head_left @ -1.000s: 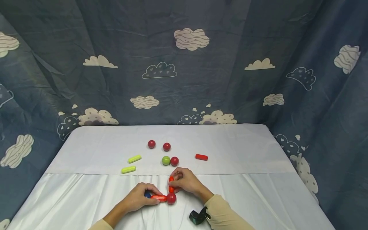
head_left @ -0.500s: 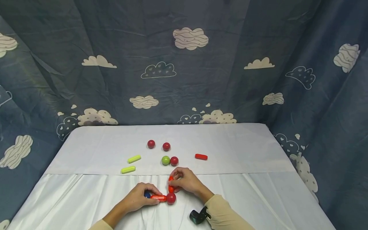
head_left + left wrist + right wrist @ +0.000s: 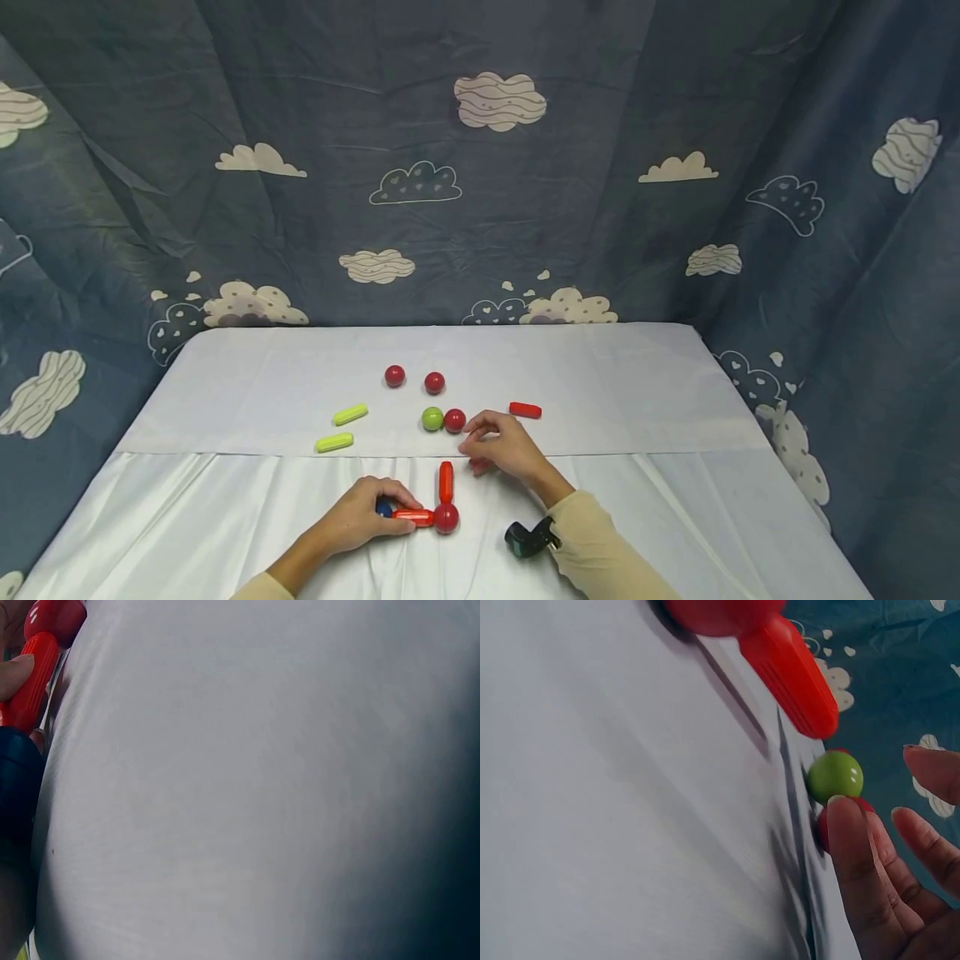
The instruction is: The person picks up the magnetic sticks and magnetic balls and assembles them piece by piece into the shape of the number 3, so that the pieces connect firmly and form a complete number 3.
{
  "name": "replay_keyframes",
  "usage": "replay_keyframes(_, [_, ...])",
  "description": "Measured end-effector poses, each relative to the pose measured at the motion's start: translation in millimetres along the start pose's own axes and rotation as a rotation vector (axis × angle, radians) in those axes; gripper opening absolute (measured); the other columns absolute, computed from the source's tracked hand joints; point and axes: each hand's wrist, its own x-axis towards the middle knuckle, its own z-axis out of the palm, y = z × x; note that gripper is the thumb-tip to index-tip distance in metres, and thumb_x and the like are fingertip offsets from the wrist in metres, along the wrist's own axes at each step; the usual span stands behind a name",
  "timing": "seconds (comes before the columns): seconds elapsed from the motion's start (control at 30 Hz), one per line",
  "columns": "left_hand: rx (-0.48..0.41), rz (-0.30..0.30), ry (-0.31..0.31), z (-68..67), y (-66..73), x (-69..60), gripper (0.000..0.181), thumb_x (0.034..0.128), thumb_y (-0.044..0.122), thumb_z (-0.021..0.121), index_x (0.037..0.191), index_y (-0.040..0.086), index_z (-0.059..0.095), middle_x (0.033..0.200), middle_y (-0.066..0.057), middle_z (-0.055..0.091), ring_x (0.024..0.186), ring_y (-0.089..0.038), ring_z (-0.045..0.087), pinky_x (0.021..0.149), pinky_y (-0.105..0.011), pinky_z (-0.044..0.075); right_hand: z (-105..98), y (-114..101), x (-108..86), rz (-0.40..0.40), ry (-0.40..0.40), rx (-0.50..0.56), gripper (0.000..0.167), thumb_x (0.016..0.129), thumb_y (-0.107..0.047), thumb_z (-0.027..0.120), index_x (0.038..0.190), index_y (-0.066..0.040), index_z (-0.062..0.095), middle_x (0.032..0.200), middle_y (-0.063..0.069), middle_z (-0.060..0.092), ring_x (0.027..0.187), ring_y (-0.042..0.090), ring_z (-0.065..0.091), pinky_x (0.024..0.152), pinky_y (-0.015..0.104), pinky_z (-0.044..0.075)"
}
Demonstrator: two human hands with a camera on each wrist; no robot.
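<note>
My left hand (image 3: 367,515) pinches a red ribbed rod (image 3: 414,517) between thumb and fingers. A dark blue ball (image 3: 385,507) sits at the rod's left end, partly covered by the fingers. Its other end meets a red ball (image 3: 446,519), from which a second red rod (image 3: 446,482) points away from me; in the right wrist view this rod (image 3: 791,679) runs straight out of the ball. Beyond it and to the right, my right hand (image 3: 504,448) holds nothing, its fingers loosely bent, near a loose red ball (image 3: 454,421).
A green ball (image 3: 432,418) lies beside that loose red ball. Two more red balls, one at the left (image 3: 395,376) and another (image 3: 434,383), lie farther back. Two yellow-green rods (image 3: 334,442) rest at left, a red rod (image 3: 525,410) at right, all on the white cloth (image 3: 637,392).
My right hand has let go of the upright-pointing red rod and moved away, up and to the right. The left hand keeps its hold; the joined pieces have stayed in place.
</note>
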Motion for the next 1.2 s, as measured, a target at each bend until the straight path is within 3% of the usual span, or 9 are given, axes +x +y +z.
replay_keyframes(0.5, [0.016,-0.004,-0.002,-0.7,-2.5,1.8,0.019,0.0789,0.027,0.080,0.096,0.020,0.074,0.096,0.007,0.068,0.091,-0.017,0.054,0.081,-0.027,0.043,-13,-1,23.9,0.001,0.091,-0.017,0.028,0.082,-0.006,0.074,0.108,-0.001,0.062,0.100,0.011,0.061,0.069,0.020,0.063,0.061,0.032,0.055])
replay_keyframes(0.77, [0.015,-0.011,-0.001,0.7,-2.1,2.3,0.019,0.0784,0.027,0.080,0.095,0.020,0.074,0.095,0.007,0.067,0.090,-0.017,0.054,0.081,-0.029,0.043,-10,-5,34.0,0.019,0.067,-0.065,0.034,0.082,-0.008,0.074,0.114,-0.004,0.062,0.113,0.012,0.059,0.070,0.021,0.061,0.062,0.032,0.055])
replay_keyframes(1.0, [0.016,-0.010,0.002,1.5,-1.8,1.8,0.019,0.0777,0.027,0.081,0.095,0.021,0.074,0.095,0.007,0.067,0.090,-0.017,0.054,0.080,-0.028,0.043,-9,-1,42.9,-0.017,0.033,-0.080,0.038,0.081,-0.008,0.076,0.116,-0.003,0.062,0.110,0.013,0.059,0.070,0.019,0.061,0.054,0.031,0.053])
replay_keyframes(1.2, [0.007,-0.009,0.000,0.7,-1.1,1.6,0.019,0.0786,0.027,0.080,0.095,0.020,0.074,0.095,0.007,0.067,0.091,-0.018,0.054,0.080,-0.027,0.043,-9,2,48.5,0.008,0.006,-0.090,0.039,0.081,-0.012,0.076,0.118,-0.006,0.063,0.106,0.009,0.061,0.070,0.018,0.062,0.052,0.027,0.050])
